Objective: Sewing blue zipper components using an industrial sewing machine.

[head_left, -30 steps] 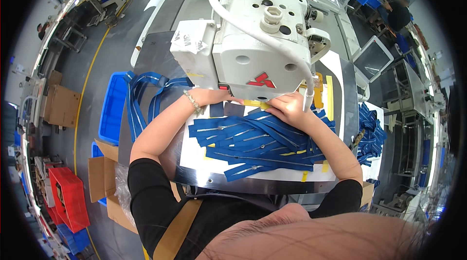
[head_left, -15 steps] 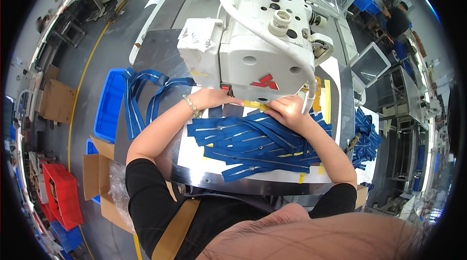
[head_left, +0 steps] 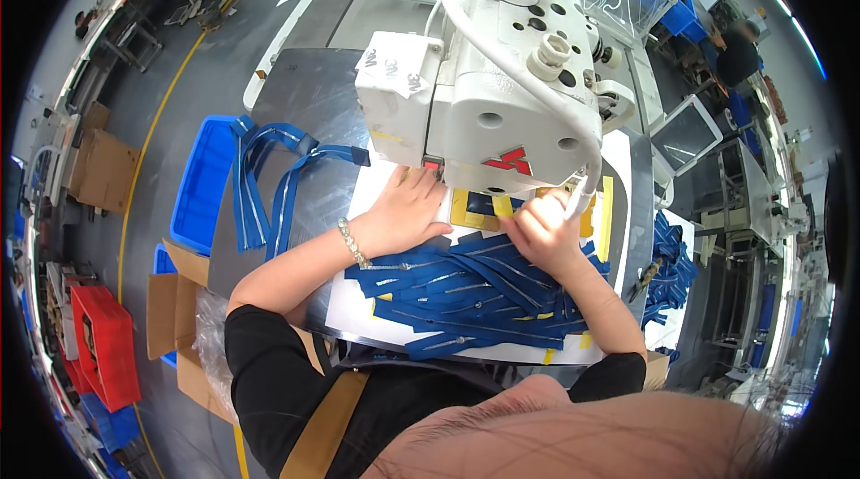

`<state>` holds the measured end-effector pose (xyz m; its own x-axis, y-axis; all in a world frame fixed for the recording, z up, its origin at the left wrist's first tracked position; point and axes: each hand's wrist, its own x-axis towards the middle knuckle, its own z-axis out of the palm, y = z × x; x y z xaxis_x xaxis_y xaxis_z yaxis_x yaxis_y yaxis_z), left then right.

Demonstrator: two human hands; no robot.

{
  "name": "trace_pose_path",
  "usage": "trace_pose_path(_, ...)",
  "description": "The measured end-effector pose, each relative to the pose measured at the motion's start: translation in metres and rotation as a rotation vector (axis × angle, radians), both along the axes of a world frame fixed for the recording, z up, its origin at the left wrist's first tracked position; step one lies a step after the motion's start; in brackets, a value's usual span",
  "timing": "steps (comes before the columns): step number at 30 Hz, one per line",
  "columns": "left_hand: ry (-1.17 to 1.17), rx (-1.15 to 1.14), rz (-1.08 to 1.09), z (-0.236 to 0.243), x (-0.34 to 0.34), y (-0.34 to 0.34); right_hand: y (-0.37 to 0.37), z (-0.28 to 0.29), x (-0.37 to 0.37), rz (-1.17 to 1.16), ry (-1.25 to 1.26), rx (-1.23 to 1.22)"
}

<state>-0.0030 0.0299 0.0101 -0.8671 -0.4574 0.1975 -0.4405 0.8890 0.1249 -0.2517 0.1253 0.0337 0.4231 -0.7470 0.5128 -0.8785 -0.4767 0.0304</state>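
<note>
My left hand (head_left: 408,210), with a beaded bracelet at the wrist, lies flat with fingers stretched out on the white sheet (head_left: 363,199), beside a yellow frame (head_left: 460,210). A dark blue piece (head_left: 481,203) shows inside the frame. At the frame's right side, my right hand (head_left: 545,226) is closed, thumb and fingers pinching at a short yellow strip (head_left: 503,207); its fingertips are partly hidden. Just above both hands hangs the head of a white sewing machine (head_left: 506,107). Blue zippers (head_left: 466,286) lie in a loose pile between my forearms.
More blue zippers (head_left: 278,183) drape off the table's left side, near a blue bin (head_left: 202,183). Another zipper heap (head_left: 667,268) lies at the right. An open cardboard box (head_left: 184,318) and a red crate (head_left: 107,349) stand at lower left. A screen (head_left: 685,132) stands right.
My left hand has come away from the work under the machine head and flattened on the sheet. More of the yellow frame and its dark blue piece shows. My right hand stays close by.
</note>
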Motion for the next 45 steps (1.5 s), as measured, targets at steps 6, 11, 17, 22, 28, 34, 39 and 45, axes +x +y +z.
trace_pose_path(6,0.099,-0.086,-0.024,0.003,-0.005,0.006,-0.016,0.001,0.000,-0.118,-0.076,-0.068)
trace_pose_path(11,0.063,-0.058,-0.009,0.004,-0.011,0.009,-0.034,-0.014,-0.018,-0.101,-0.079,-0.089)
trace_pose_path(17,0.041,-0.008,0.050,0.011,-0.018,0.009,-0.044,-0.015,-0.029,-0.285,-0.045,0.068)
trace_pose_path(22,0.165,-0.132,0.029,0.001,-0.020,0.007,-0.044,-0.015,-0.030,-0.255,-0.154,0.147)
trace_pose_path(28,0.177,-0.183,0.036,-0.003,-0.015,0.004,-0.016,0.013,-0.003,-0.113,-0.285,0.428)
trace_pose_path(34,0.200,-0.162,0.038,-0.006,-0.014,0.001,-0.008,0.014,0.004,-0.044,-0.219,0.462)
trace_pose_path(39,0.181,0.020,0.000,-0.006,-0.016,-0.002,-0.011,0.009,0.001,0.006,-0.089,0.371)
trace_pose_path(45,0.151,0.259,0.004,-0.002,-0.013,-0.002,-0.014,0.007,-0.001,0.023,0.012,0.323)
